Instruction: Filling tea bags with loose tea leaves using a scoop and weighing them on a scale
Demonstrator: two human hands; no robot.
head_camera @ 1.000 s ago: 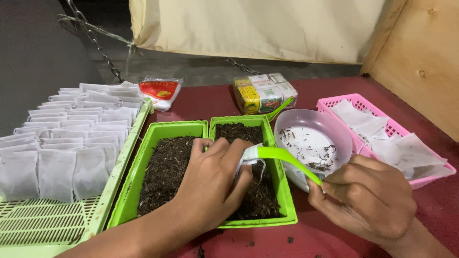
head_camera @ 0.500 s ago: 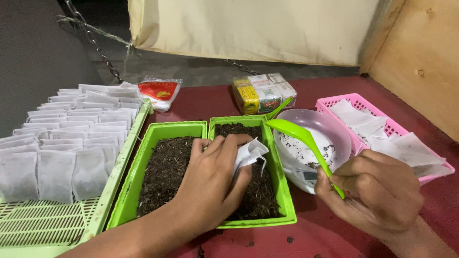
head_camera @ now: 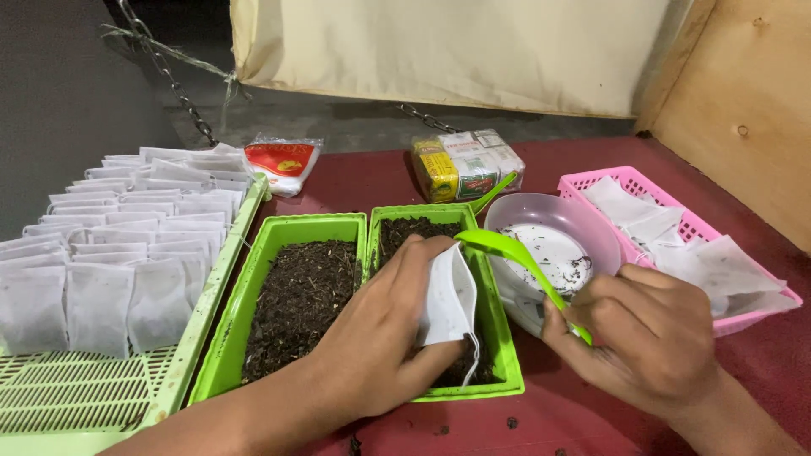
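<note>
**Filling a sachet with loose dark material over a two-part tray.**
The left hand [head_camera: 380, 338] has its grip clamped on a small white paper sachet [head_camera: 449, 297], mouth held open, above the right compartment of the green plastic two-compartment tray [head_camera: 361, 221] of dark crumbly material. The right hand [head_camera: 650, 338] has its grip closed around the handle of a green plastic scoop [head_camera: 507, 250], whose bowl sits at the sachet's mouth. Judged step: loading the sachet; the scoop must tip squarely into the opening. Beside it on the red bench [head_camera: 591, 414] stand a translucent round bowl [head_camera: 553, 249], a pink mesh basket [head_camera: 629, 179] of empty sachets, and a pale green rack [head_camera: 215, 291] of sachets in rows.
</note>
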